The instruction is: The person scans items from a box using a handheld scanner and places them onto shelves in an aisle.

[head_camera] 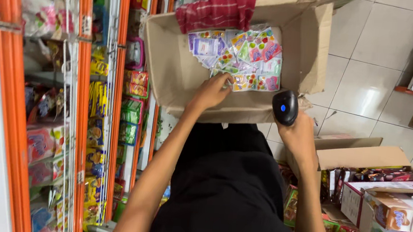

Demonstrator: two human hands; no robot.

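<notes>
Sachets [241,59], multicolour, flat, in carton [170,73], top centre. Yellow/green packets [99,99] on shelves, left. Pastel boxes [399,217] in open cartons, lower right.

Pretty clearly a small grocery shop: orange shelves [79,120] on the left crammed with bright snack packs [99,99], open stock boxes [397,207] of goods on the white tiled floor [363,85], and a black barcode scanner [285,107] in the right hand [298,134].
</notes>
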